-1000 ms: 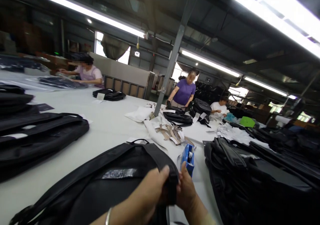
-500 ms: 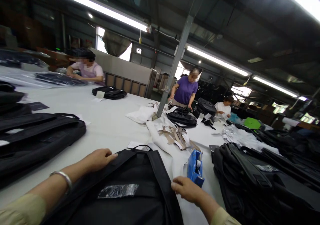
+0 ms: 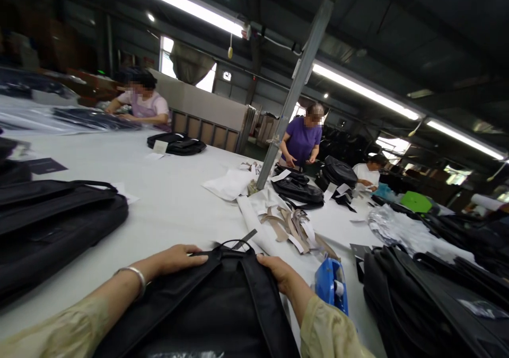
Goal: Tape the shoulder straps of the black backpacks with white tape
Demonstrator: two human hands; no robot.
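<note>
A black backpack [image 3: 222, 310] lies in front of me on the white table, straps up, its top loop handle pointing away. At its upper left edge, my left hand [image 3: 178, 260] is closed on the fabric, thumb on top, with a silver bangle at the wrist. On the upper right edge my right hand [image 3: 280, 270] grips beside the strap, thumb on top and fingers hidden behind the side. A shiny clear plastic piece [image 3: 186, 355] shows on the bag at the bottom of the view.
A blue tape dispenser [image 3: 331, 284] stands right of my right hand. More black backpacks lie at the left [image 3: 59, 215] and right [image 3: 433, 299]. Tan and white strips [image 3: 288, 225] lie beside a metal post [image 3: 296, 93]. Several people work around the table.
Both hands have moved up along the backpack's sides and now hold it near the top. The bag has slid toward me, its plastic piece dropping to the bottom of the view.
</note>
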